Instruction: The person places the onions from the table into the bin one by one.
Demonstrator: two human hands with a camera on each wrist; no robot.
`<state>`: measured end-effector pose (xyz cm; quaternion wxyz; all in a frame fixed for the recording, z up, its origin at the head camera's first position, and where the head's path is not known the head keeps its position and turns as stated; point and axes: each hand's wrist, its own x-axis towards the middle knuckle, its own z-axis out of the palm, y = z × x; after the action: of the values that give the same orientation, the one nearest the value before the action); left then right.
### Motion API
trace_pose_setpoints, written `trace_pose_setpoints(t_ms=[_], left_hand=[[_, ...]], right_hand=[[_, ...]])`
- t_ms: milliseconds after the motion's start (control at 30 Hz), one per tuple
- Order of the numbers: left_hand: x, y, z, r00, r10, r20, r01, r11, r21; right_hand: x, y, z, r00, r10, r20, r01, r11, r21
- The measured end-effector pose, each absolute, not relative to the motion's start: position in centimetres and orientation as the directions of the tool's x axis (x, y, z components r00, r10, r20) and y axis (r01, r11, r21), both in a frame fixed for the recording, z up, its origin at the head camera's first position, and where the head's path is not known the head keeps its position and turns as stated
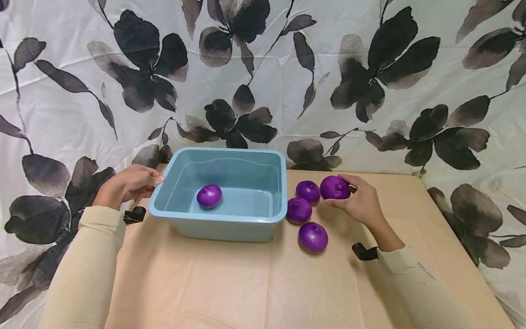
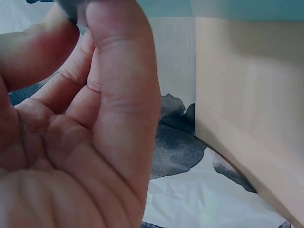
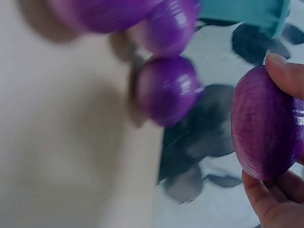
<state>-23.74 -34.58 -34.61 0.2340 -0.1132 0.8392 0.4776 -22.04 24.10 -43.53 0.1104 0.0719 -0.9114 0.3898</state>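
Note:
At the left rim of a light blue plastic tub (image 1: 230, 230), my left hand (image 1: 133, 183) pinches the edge between thumb and forefinger. One purple onion (image 1: 209, 196) lies on the tub's floor, left of the middle. My right hand (image 1: 361, 198) grips another purple onion (image 1: 334, 188), raised off the table to the right of the tub. The right wrist view shows that held onion (image 3: 263, 123) between the thumb and the fingers below. Close by lie three more onions: a rear one (image 1: 307, 191), one beside the tub (image 1: 298, 210) and a front one (image 1: 313, 237).
The tub and loose onions are on a tan-covered table (image 1: 230, 283). A white cloth with dark flowers (image 1: 296, 132) hangs behind it and shows along both sides. A small black wrist camera (image 1: 134, 214) sits on the left wrist, another camera (image 1: 365, 252) on the right.

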Motion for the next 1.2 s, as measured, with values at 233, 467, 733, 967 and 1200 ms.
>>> trace_pose_setpoints(t_ms=[233, 467, 733, 967, 1200], left_hand=[[-23.4, -34.6, -34.8, -0.871, 0.037, -0.490, -0.402, 0.521, 0.753], [-23.3, -35.0, -35.1, -0.854, 0.039, -0.518, -0.429, 0.510, 0.746], [-23.4, -34.9, -34.9, -0.859, 0.036, -0.511, -0.422, 0.514, 0.746], [-23.9, -34.5, -34.4, -0.864, 0.027, -0.503, -0.411, 0.541, 0.734], [-24.1, -34.4, -34.2, -0.860, 0.027, -0.510, -0.418, 0.536, 0.733]], right_hand=[[-21.6, 22.0, -40.3, -0.973, -0.074, 0.218, -0.212, 0.653, -0.727], [-21.0, 19.5, -37.8, -0.974, -0.126, 0.190, -0.226, 0.635, -0.738], [-21.4, 16.4, -35.5, -0.956, -0.183, 0.230, -0.294, 0.601, -0.744], [-22.2, 13.8, -34.1, -0.942, -0.248, 0.227, -0.331, 0.563, -0.758], [-22.6, 11.5, -32.8, -0.921, -0.309, 0.235, -0.380, 0.586, -0.716]])
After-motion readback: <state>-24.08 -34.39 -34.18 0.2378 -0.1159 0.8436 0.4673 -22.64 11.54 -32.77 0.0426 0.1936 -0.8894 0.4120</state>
